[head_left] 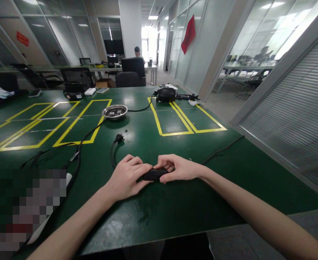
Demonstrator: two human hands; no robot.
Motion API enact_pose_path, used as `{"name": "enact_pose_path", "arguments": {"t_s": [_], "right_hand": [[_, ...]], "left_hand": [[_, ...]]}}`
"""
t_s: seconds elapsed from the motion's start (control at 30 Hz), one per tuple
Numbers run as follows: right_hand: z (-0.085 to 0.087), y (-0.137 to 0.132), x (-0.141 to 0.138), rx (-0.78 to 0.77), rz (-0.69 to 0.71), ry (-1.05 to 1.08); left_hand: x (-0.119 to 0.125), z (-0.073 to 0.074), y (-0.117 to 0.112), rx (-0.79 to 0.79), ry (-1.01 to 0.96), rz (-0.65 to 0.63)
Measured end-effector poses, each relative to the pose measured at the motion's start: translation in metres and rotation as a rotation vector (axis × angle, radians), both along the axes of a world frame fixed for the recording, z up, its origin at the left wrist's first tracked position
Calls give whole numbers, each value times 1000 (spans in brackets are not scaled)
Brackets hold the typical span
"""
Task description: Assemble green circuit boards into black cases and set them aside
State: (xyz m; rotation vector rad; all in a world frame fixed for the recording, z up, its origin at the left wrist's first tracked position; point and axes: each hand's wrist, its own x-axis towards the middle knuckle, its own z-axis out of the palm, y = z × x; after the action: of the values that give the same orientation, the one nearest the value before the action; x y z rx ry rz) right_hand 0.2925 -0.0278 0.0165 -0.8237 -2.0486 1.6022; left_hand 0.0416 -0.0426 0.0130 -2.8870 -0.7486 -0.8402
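Observation:
A small black oblong device (154,175) lies on the green table (153,213) in front of me. My left hand (128,177) is closed round its left end, fingers curled over it. My right hand (176,168) pinches its right end with bent fingers. A black cable with a plug (118,138) runs from just behind my left hand toward the table's middle.
A metal bowl (115,111) with small parts sits mid-table between yellow tape outlines (172,124). Black cables (74,155) trail at the left. A black round device (166,94) lies at the far edge. Office chairs (132,72) and a seated person (137,52) are beyond. A glass wall (291,108) stands at the right.

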Motion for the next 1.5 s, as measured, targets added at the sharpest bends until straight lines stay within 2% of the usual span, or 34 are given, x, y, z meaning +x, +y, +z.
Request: {"name": "enact_pose_path", "arguments": {"t_s": [0.07, 0.23, 0.3, 0.37, 0.5, 0.6, 0.67, 0.73, 0.87, 0.93, 1.07, 1.13, 1.37, 1.5], "right_hand": [[-3, 0, -2, -137, 3, 60], [-2, 5, -4, -249, -128, 159], [1, 13, 3, -266, -263, 239], [5, 26, 17, -260, -464, 341], [8, 56, 52, -107, -883, 570], [3, 74, 74, 174, -1139, 668], [-3, 80, 86, 354, -1226, 566], [-10, 84, 97, 461, -1259, 323], [-26, 88, 117, 562, -1279, -301], [-30, 90, 124, 584, -1250, -503], [-35, 95, 128, 665, -1095, -549], [-36, 97, 128, 693, -1067, -558], [-39, 112, 153, 684, -1241, -877], [-44, 122, 170, 665, -1298, -870]], "left_hand": [[1, -1, 0, 1, 4, -8], [1, 0, 0, 90, -112, 49], [0, 2, 0, 139, -172, 68], [-2, 2, 0, 145, -200, 69], [-3, -3, 2, 31, -199, -8], [-3, -6, 4, -23, -246, -44], [-2, -5, 3, -52, -259, -41], [-3, -5, 2, -86, -256, -35], [-4, -4, 1, -126, -245, -24], [-5, -5, 1, -134, -239, -17], [-6, -5, 1, -158, -222, -23], [-6, -5, 1, -168, -210, -24], [-7, -6, 2, -168, -212, -16], [-7, -7, 2, -187, -209, -12]]}}
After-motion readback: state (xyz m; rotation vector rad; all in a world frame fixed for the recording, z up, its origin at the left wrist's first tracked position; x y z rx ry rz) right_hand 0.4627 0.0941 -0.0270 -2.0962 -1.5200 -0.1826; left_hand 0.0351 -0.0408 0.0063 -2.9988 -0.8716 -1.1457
